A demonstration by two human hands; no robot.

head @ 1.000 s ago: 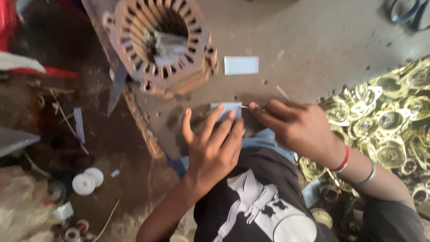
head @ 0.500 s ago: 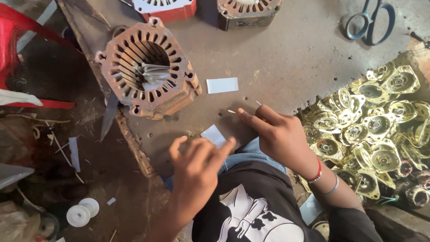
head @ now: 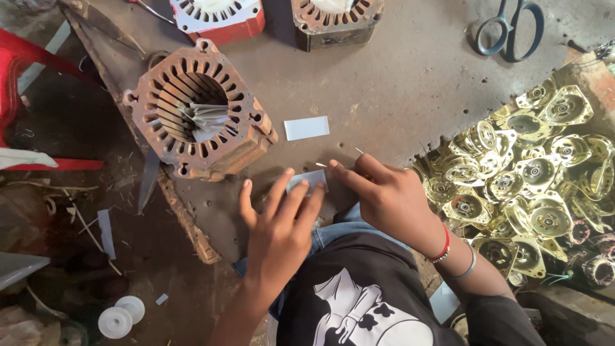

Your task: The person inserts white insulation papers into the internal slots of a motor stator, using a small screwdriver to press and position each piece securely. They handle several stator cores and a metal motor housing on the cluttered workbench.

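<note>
My left hand [head: 280, 225] lies flat, fingers spread, pressing a small grey-white paper strip [head: 316, 177] onto the dark worktable [head: 397, 83]. My right hand [head: 389, 198] touches the strip's right end, its fingertips pinching a thin pale sliver that pokes out above them. A second paper strip [head: 307, 128] lies loose just beyond. A rusty motor stator [head: 198, 125] with slotted core stands to the upper left, folded paper pieces stuck in its bore.
Two more stators, one red [head: 218, 18] and one rusty [head: 336, 20], stand at the far edge. Blue-handled scissors [head: 510, 29] lie at the top right. A heap of brass-coloured motor covers [head: 538, 179] fills the right side. A red plastic chair [head: 25, 96] and white spools [head: 122, 315] are at the left.
The view has shifted so the stators and scissors show more fully. My left hand has settled flat on the strip and my right hand has closed in on its right end.
</note>
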